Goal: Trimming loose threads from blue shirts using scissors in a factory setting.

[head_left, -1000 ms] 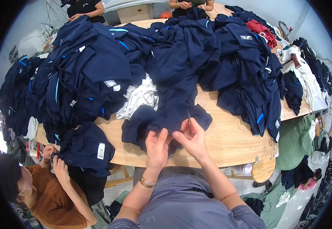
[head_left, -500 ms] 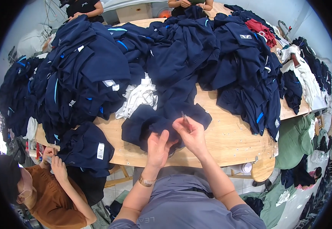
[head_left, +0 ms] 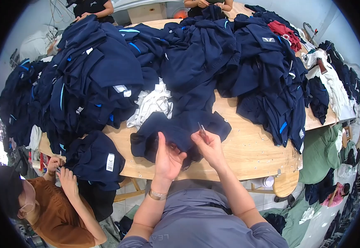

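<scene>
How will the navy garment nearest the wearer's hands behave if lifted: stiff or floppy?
The navy garment is probably floppy: it lies in soft, rumpled folds. It's unlikely to roll, being slumped on the wooden table. It may drag on lifting, as fabric seems to run back into the navy pile, though the join is unclear.

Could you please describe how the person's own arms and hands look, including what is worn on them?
Both the left hand and right hand are ungloved. A shiny band circles the left wrist; the right wrist shows none. Short grey-blue sleeves leave the forearms uncovered.
</scene>
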Action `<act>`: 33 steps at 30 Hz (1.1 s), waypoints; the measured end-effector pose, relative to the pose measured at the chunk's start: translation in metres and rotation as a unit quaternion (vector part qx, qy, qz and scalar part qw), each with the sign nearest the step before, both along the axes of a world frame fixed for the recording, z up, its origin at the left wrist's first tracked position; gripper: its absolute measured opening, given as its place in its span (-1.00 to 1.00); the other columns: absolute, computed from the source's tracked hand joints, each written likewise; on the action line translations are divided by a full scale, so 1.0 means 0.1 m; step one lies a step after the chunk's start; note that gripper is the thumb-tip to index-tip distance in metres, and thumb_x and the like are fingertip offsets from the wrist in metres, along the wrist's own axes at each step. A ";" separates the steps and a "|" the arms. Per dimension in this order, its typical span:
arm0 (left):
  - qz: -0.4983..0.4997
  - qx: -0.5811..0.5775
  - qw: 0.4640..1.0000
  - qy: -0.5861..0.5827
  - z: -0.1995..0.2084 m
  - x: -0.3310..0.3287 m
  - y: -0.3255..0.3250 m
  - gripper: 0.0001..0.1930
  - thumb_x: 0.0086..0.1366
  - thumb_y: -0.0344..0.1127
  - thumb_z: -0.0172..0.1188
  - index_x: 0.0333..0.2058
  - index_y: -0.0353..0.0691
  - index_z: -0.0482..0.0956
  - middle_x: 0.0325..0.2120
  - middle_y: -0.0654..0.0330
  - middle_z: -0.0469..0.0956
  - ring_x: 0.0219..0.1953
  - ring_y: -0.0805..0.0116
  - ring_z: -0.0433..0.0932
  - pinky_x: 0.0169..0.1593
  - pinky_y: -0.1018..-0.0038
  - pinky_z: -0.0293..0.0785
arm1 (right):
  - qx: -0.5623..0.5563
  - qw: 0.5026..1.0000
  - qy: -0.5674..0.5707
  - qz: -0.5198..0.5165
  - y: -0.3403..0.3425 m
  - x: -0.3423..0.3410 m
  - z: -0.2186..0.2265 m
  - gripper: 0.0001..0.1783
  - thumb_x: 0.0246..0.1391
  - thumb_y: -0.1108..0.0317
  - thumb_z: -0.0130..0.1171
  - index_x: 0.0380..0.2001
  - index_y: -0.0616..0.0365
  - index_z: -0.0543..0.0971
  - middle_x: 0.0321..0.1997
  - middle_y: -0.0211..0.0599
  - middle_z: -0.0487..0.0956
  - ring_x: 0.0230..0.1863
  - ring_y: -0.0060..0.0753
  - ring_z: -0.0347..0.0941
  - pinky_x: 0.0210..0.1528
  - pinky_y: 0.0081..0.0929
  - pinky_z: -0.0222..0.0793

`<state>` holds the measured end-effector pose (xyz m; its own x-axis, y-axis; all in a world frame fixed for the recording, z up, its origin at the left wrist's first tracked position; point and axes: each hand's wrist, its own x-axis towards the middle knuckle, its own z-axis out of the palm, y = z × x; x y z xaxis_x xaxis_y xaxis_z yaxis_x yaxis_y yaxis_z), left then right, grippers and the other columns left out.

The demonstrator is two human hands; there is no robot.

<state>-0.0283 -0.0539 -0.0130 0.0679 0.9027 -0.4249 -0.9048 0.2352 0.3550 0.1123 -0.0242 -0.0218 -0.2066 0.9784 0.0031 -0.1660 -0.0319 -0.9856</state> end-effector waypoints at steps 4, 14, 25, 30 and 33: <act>0.041 0.115 0.929 0.350 -0.04 0.11 -0.04 -0.76 0.26 -0.16 0.07 -0.27 -0.23 0.45 -0.44 0.30 0.52 -0.51 0.56 0.49 -0.50 0.61 0.47 | -0.068 0.997 0.036 -0.018 0.00 0.00 0.05 -0.72 0.14 0.23 0.06 -0.55 0.18 0.47 -0.71 -0.73 0.23 -0.66 -0.88 0.03 -0.65 -0.78 -0.10; -0.011 0.115 0.971 0.207 0.07 0.10 -0.06 -0.83 0.33 -0.23 -0.08 -0.21 -0.17 0.36 -0.29 0.25 0.49 -0.34 0.50 0.51 -0.32 0.50 0.58 | 0.230 0.952 -0.132 -0.154 -0.04 -0.12 -0.02 -0.79 -0.06 0.49 0.23 -0.29 0.25 0.51 -0.58 -0.51 0.44 -0.62 -0.82 0.13 -0.58 -0.82 0.08; -0.006 0.074 0.996 0.057 0.05 0.11 -0.08 -0.75 0.37 -0.17 -0.17 -0.19 -0.18 0.38 -0.20 0.18 0.46 -0.10 0.34 0.44 -0.05 0.26 0.45 | 0.227 0.958 -0.171 -0.024 -0.12 0.01 0.15 -0.68 -0.12 0.66 0.10 -0.21 0.24 0.53 -0.36 -0.17 0.59 -0.45 -0.48 0.53 -0.41 -0.67 0.38; 0.000 0.115 0.991 0.075 -0.05 0.13 -0.09 -0.78 0.35 -0.21 -0.11 -0.26 -0.20 0.43 -0.31 0.22 0.51 -0.22 0.39 0.51 -0.08 0.32 0.46 | 0.302 0.935 -0.179 -0.046 -0.11 -0.01 0.10 -0.60 -0.33 0.71 0.10 -0.29 0.19 0.54 -0.45 -0.22 0.57 -0.45 -0.30 0.55 -0.45 -0.55 0.42; -0.005 0.091 0.994 0.062 -0.06 0.13 -0.08 -0.88 0.30 -0.29 -0.01 -0.35 -0.18 0.45 -0.45 0.22 0.53 -0.38 0.42 0.54 -0.05 0.30 0.48 | 0.331 0.919 -0.213 0.005 -0.24 -0.06 0.22 -0.75 -0.24 0.62 0.17 -0.38 0.14 0.51 -0.60 -0.27 0.49 -0.64 -0.34 0.42 -0.57 -0.53 0.28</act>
